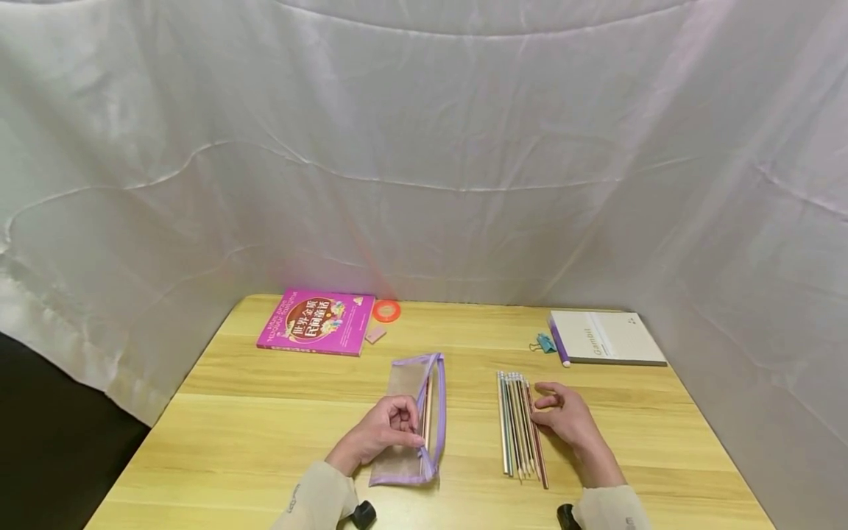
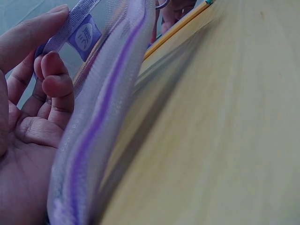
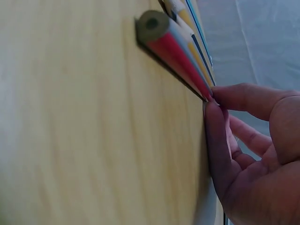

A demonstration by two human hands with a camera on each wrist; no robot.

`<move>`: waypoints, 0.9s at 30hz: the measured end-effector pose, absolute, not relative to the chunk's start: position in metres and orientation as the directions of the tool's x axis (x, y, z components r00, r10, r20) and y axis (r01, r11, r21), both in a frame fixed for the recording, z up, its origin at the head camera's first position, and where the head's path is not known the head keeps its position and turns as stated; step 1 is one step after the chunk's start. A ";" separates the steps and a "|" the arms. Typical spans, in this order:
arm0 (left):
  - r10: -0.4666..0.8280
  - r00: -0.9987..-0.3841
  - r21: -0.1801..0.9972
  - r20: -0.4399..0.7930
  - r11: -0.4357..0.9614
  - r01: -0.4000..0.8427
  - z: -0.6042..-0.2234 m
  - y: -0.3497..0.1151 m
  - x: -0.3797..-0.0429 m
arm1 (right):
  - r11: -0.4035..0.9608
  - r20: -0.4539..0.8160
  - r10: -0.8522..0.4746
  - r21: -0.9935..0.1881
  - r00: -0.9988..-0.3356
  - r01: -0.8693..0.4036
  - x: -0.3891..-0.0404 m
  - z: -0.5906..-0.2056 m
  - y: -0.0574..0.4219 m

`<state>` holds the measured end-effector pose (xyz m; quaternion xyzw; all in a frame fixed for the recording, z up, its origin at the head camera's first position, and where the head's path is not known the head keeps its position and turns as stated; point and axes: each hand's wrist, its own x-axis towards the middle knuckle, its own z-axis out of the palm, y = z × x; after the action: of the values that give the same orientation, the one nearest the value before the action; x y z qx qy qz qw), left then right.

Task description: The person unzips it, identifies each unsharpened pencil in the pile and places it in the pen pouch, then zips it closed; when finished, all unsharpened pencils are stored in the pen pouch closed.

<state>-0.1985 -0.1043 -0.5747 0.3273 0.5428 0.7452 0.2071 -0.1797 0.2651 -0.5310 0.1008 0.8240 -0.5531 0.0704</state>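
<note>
My left hand [image 1: 380,428] pinches the fabric edge of a mesh pencil pouch [image 1: 442,405] with purple trim, holding its opening raised. A few pencils [image 1: 429,405] show inside it. In the left wrist view, a purple tag [image 2: 86,38] sits beside the thumb and curled fingers. To the right lies a row of several pencils [image 1: 513,419], side by side on the table. My right hand [image 1: 571,421] is at the right side of this row, thumb and a finger pinching a red pencil [image 1: 539,460]. The right wrist view shows this pencil's blunt end close up.
At the back left lie a pink book [image 1: 318,322], an orange tape ring [image 1: 387,311] and a small pink eraser [image 1: 375,335]. At the back right are a teal binder clip [image 1: 546,343], a purple marker [image 1: 559,342] and a white notebook [image 1: 606,336]. Grey curtains [image 1: 464,184] surround the table.
</note>
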 end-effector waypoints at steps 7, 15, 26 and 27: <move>0.667 -0.695 0.945 0.269 -0.323 0.056 -0.573 -0.104 -0.200 | 0.370 -0.233 0.089 -0.895 -0.968 0.249 -0.183 -0.532 0.269; 0.660 -0.701 0.947 0.269 -0.313 0.069 -0.573 -0.104 -0.202 | 0.375 -0.215 0.083 -0.898 -0.973 0.230 -0.181 -0.530 0.267; 0.659 -0.705 0.948 0.262 -0.314 0.059 -0.575 -0.104 -0.199 | 0.415 -0.190 0.064 -0.888 -0.980 0.199 -0.175 -0.534 0.266; 0.659 -0.705 0.948 0.261 -0.314 0.057 -0.575 -0.104 -0.199 | 0.421 -0.188 0.067 -0.885 -0.980 0.198 -0.175 -0.534 0.265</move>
<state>-0.1989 -0.1041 -0.5753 0.3262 0.5494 0.7420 0.2028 -0.1754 0.2655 -0.5338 0.0789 0.8407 -0.5321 0.0618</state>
